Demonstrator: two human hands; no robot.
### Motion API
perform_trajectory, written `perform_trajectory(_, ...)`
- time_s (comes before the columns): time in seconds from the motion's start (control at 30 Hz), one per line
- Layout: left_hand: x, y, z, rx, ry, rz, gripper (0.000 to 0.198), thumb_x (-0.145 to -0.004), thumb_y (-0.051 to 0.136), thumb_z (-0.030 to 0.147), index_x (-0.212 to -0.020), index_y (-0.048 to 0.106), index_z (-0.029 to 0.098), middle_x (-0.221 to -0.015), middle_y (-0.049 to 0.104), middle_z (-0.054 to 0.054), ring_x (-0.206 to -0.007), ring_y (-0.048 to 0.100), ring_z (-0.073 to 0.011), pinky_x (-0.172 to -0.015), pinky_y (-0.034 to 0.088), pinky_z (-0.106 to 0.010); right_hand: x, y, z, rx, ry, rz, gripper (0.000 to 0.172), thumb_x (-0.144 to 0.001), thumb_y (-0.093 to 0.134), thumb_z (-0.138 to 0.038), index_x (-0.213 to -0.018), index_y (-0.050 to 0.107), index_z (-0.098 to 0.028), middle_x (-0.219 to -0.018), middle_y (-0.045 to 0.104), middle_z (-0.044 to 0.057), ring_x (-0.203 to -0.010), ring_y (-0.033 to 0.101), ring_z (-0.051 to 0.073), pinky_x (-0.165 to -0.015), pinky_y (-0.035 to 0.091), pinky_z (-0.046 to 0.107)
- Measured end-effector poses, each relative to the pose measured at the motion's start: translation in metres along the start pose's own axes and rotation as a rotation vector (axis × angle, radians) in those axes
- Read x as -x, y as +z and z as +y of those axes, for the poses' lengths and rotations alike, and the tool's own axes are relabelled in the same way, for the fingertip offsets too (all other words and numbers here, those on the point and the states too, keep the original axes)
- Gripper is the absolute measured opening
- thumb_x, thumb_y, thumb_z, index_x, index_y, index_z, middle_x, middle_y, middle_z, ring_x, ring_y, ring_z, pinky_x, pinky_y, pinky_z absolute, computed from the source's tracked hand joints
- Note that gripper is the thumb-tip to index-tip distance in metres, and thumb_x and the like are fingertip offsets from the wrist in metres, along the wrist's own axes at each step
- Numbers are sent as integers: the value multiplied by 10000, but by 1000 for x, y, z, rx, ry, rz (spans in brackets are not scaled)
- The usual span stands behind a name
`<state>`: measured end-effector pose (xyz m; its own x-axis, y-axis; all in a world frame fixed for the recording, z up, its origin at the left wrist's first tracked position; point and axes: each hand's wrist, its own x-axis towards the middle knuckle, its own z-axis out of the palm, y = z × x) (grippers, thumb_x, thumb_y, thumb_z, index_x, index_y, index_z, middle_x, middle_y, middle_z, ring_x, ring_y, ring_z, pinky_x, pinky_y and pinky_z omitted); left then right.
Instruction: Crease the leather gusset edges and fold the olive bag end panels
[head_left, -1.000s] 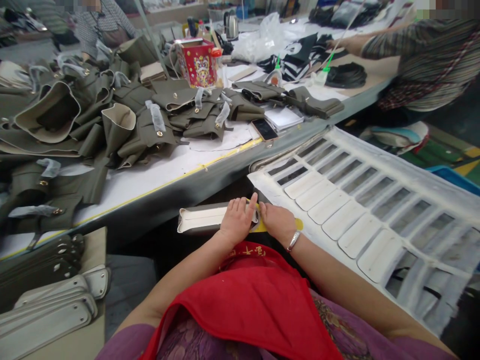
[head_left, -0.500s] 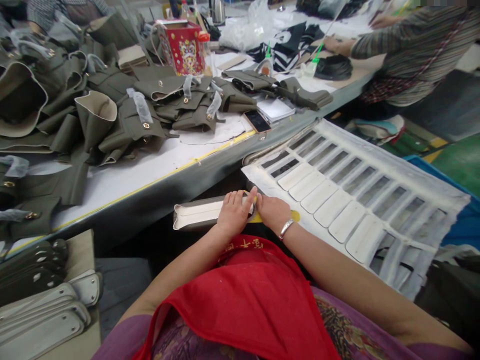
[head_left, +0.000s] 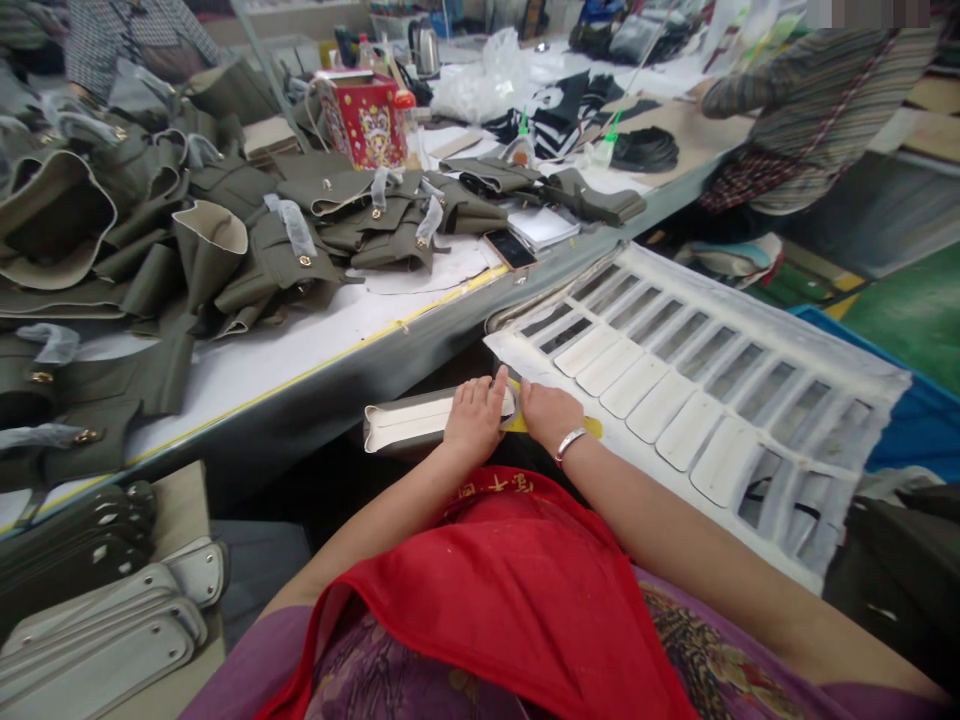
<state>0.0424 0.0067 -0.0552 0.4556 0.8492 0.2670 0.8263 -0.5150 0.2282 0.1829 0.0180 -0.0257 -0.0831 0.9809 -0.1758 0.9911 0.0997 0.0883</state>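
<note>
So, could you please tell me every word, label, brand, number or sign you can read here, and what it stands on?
None can be read with certainty.
Red apron: yellow characters near its top edge, too small and blurred to quote.
Red box: a colourful printed figure; no legible lettering.
Black-and-white pieces: bold shapes; I cannot tell whether they are letters.

Even light brightens the white tabletop (head_left: 309,334), deep shadow lies beneath, and the view's outer edges blur.
</note>
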Motion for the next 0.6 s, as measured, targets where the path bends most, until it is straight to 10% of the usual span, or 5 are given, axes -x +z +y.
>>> perform_trajectory(0.6, -7, -9, -16, 244, -110, -45, 830, -750, 652, 383, -1396, 223, 86, -1198, 573, -176, -1084, 551, -276, -918, 411, -396, -23, -29, -12, -43, -181, 47, 362, -967, 292, -320, -1047, 597, -141, -971, 663, 142, -931, 632, 231, -778, 441, 326)
